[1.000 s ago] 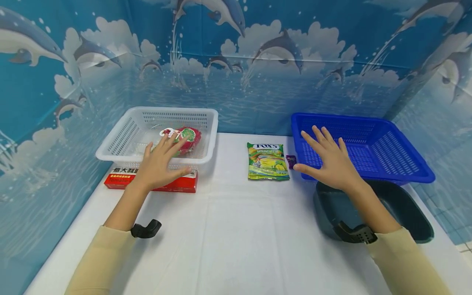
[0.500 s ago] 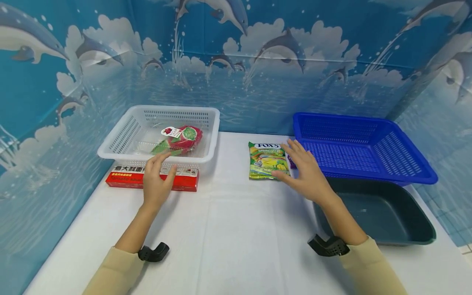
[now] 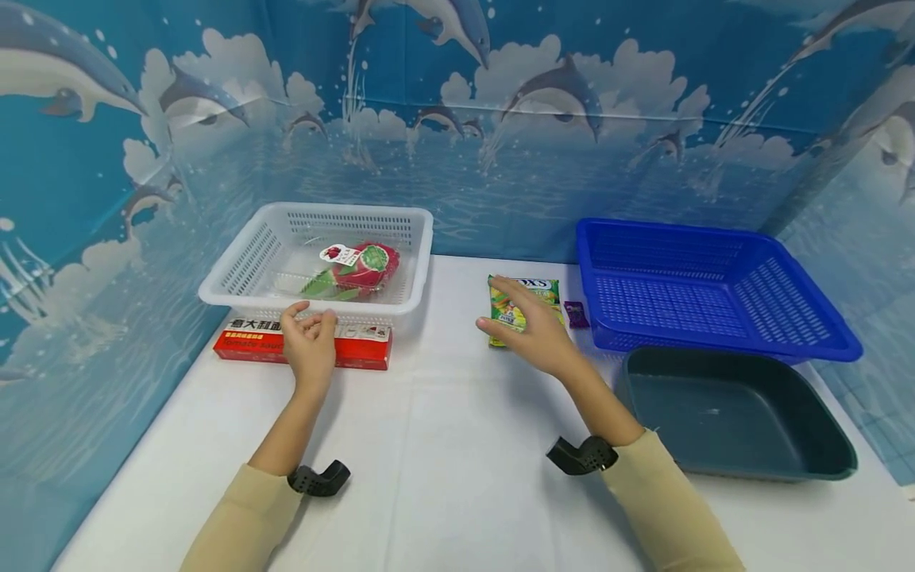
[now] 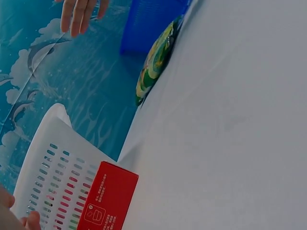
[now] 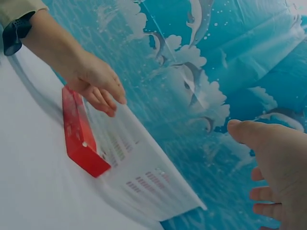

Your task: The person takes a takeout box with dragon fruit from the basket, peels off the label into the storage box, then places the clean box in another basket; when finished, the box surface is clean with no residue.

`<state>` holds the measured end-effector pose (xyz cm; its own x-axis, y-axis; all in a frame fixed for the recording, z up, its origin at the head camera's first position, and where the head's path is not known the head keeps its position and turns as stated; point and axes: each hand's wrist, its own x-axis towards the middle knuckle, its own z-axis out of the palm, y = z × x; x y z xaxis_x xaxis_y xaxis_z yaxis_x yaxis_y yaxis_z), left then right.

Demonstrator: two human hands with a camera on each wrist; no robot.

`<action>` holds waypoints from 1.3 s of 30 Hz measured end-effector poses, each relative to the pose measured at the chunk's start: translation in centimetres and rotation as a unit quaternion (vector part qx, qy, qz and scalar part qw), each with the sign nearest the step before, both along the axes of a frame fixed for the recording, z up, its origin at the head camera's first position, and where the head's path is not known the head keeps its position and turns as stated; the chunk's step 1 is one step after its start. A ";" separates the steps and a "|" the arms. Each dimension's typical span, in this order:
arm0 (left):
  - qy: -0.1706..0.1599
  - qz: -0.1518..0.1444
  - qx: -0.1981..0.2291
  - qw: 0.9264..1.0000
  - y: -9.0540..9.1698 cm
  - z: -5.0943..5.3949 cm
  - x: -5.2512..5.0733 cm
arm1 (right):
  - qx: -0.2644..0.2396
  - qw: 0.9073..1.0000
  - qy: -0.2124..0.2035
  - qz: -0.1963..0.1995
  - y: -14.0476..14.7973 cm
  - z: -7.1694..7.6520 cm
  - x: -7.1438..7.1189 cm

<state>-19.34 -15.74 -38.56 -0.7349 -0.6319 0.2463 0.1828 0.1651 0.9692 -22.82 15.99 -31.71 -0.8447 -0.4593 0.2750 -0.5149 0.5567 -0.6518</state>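
White basket (image 3: 372, 308): our left hand (image 3: 310, 345) curls at its near rim, grip unclear to us. Our right hand (image 3: 534, 338), relaxed and holding nothing, hovers near the green candy bag (image 3: 509, 312).

Head view: from above the near side, faces far and down over the desk (image 3: 457, 492), mid-distance. Left wrist: low, rolled, close to the red box (image 4: 108, 196), looks far-right. Right wrist: rolled, farther off, looks left at the left hand (image 5: 98, 79). Wrist views share red box, white basket (image 5: 148, 165).
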 end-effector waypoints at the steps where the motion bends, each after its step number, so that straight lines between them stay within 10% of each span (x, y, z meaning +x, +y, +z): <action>1: 0.014 -0.003 0.027 1.000 0.1 0.0 -0.2 | -0.009 1.000 -0.005 0.002 -0.4 -0.2 -0.1; 7: 0.092 -0.008 0.161 0.983 0.6 0.2 -1.1 | -0.053 0.998 -0.025 0.010 -2.7 -1.2 -0.9; 13: 0.126 -0.008 0.208 0.970 0.8 0.4 -1.4 | -0.069 0.997 -0.027 0.008 -4.8 -1.2 -1.9; 26: 0.124 -0.023 0.197 0.972 0.7 0.2 -1.9 | -0.105 0.993 -0.036 0.037 -9.3 -0.6 -5.0; 39: 0.120 -0.028 0.196 0.973 0.3 0.1 -2.0 | -0.128 0.979 -0.158 -0.001 -14.3 1.4 -7.7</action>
<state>-21.34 -15.46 -38.46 -0.7221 -0.6723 0.1628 0.4094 -0.2257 0.8840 -30.51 1.69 -30.27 -0.9071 -0.4073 0.1059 -0.2643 0.3558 -0.8964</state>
